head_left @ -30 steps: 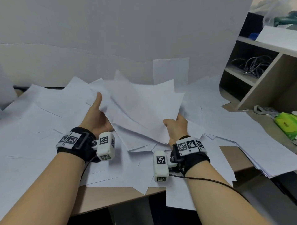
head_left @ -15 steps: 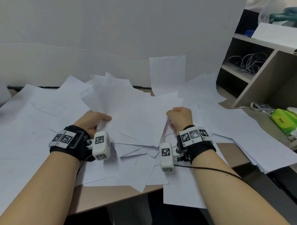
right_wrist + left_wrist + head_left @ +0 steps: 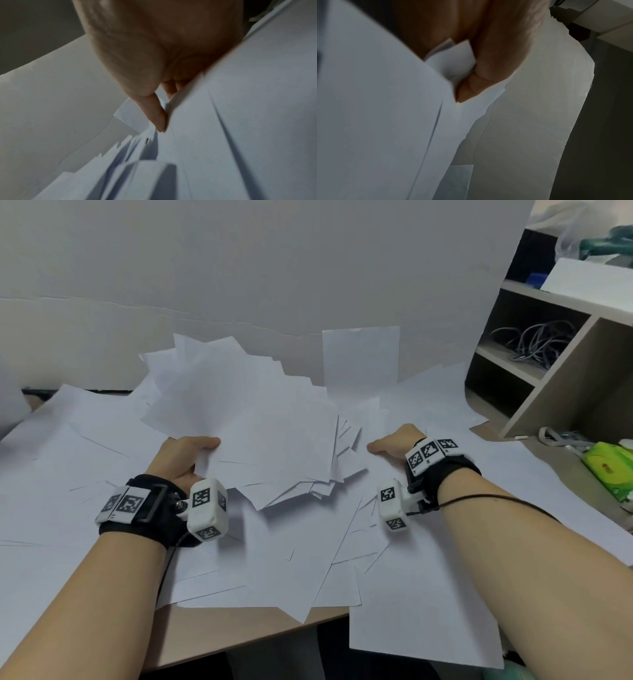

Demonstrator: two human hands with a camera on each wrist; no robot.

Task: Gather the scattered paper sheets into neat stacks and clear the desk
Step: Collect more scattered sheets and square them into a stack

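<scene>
Pale grey wall behind, wooden desk in front, nearly all of it buried under loose sheets. From the head view: left hand grips the near-left edge of a fanned bundle, thumb on top, corners sticking out at every angle, so gathered but far from squared. Right hand rests on the paper just right of the bundle, apart from it, thumb pointing toward it. Judged early in the job: one rough handful collected, no neat stack anywhere, most of the desk yet to clear. Still to collect: one upright sheet leaning on the wall and an overhanging sheet drooping past the front edge, likely to slide off if nudged. To the right, a shelf unit with cables and, near its foot, a green packet lying at the edge of the paper spread. From the left wrist view: left hand clamped on sheet corners, thumb pressed against them. From the right wrist view: right hand with thumb straight and laid against the paper; other fingers mostly hidden behind a sheet edge, so impossible to tell whether curled on anything.
</scene>
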